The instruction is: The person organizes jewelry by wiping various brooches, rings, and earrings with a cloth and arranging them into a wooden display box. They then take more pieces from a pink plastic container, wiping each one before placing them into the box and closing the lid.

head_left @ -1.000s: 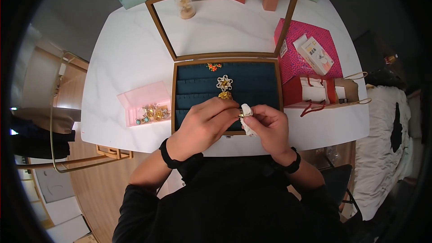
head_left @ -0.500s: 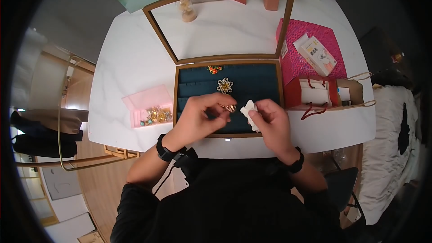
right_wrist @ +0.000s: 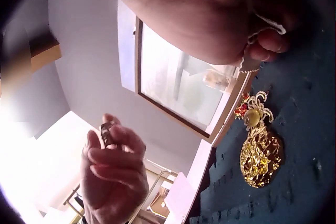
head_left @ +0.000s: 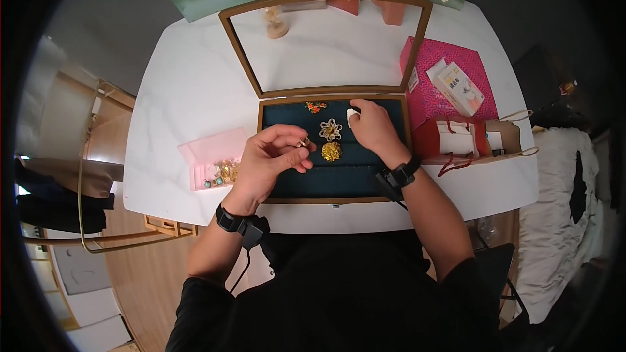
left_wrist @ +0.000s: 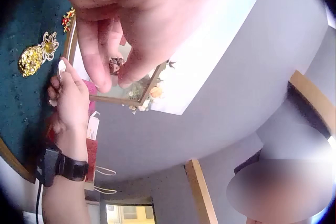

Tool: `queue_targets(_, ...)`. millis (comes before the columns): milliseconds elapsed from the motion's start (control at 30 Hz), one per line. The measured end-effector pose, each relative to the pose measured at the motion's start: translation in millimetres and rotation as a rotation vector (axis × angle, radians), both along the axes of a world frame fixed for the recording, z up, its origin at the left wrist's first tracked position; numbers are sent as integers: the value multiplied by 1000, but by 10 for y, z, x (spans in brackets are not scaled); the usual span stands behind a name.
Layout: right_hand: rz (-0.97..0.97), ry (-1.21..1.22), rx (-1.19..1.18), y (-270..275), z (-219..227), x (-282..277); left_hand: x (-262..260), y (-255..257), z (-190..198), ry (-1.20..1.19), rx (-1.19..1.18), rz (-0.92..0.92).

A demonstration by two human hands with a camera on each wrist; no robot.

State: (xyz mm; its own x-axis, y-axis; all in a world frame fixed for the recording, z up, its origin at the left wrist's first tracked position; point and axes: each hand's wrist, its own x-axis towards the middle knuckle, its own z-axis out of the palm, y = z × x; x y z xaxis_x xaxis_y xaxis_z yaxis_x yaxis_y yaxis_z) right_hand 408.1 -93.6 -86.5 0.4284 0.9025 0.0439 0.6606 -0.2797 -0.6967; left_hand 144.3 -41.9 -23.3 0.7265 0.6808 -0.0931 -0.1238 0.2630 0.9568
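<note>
Wooden floor [head_left: 147,287] runs below and to the left of the jewellery case [head_left: 300,201], which sits on a pale, grey-veined tabletop [head_left: 176,98]. Beyond the tabletop's edge, a crumpled whitish fabric [head_left: 554,241] lies well to the case's right, and dark clothes [head_left: 62,212] hang well to its left. The case stands wide, its glazed lid raised at the back, its bed lined in dark teal. To its right are a magenta patterned package [head_left: 476,68] and a tan paper bag [head_left: 512,133]; just to its left, an open pink box [head_left: 212,143] of trinkets. The left hand [head_left: 264,160], over the case's left side, pinches a small metallic piece [head_left: 304,143]. The right hand [head_left: 375,130], over the case's right half, grips a white cloth [head_left: 353,113] in bent fingers. Mid-case, front to back: a gold brooch [head_left: 331,151], a flower brooch [head_left: 330,130] and a red-orange brooch [head_left: 315,107].
</note>
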Motion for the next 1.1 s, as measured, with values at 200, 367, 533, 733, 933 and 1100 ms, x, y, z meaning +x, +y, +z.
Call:
queue_targets(200,-6,110,-93,50,-43,75,-222,-27,-25,8,19,40)
queue_targets(367,-41,404,-121,34,-74,157,-304,-50,-74,5,26,57)
queue_targets(533,-39,276,-115,-41,89,79,-308,-44,-67,4,45,53)
queue_targets(733,42,23,-32,-138,185,12,-189,63,30,106,94,44)
queue_targets(933,59,-61,41,-147,65,61,303,469,126,344,544,-58)
queue_targets(1100,48,-51,64,-180,17,57,832,752,-25,473,1097,-39)
